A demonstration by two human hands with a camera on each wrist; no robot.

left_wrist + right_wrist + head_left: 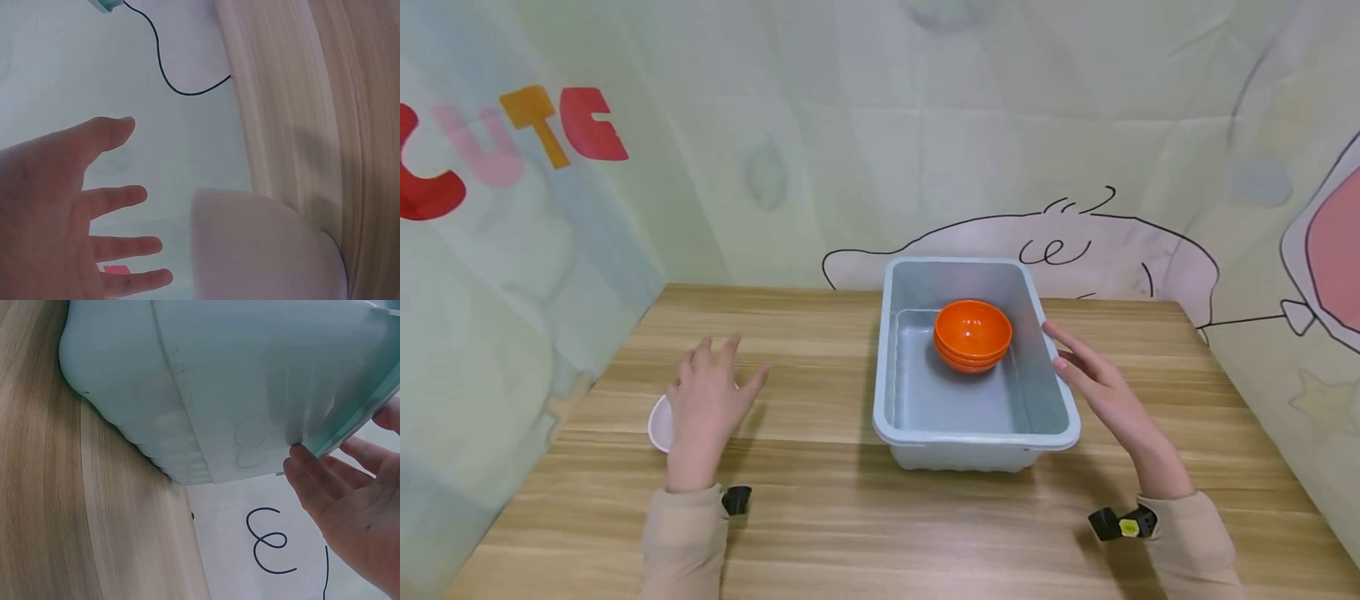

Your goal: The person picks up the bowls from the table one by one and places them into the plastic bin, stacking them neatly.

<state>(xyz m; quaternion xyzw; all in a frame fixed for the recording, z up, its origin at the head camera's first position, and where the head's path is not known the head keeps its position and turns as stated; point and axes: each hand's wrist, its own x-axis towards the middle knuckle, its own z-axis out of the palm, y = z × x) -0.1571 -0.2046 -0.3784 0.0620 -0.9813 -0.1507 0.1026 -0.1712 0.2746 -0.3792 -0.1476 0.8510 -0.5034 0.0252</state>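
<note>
My left hand, fingers spread, hovers over a pale pinkish-white bowl at the table's left and partly hides it. In the left wrist view the bowl appears beyond the fingertips, and nothing lies between the fingers. A light blue-grey plastic bin stands right of the middle. Inside it, toward the back right, sits a stack of orange bowls. My right hand rests against the bin's right rim, its fingers nearly straight; the right wrist view shows the fingertips at the rim's underside.
The wood-grain table runs back to a printed cloth backdrop with cartoon drawings and letters. More cloth closes off the left and right sides. The bin's side wall rises from the table beside my right hand.
</note>
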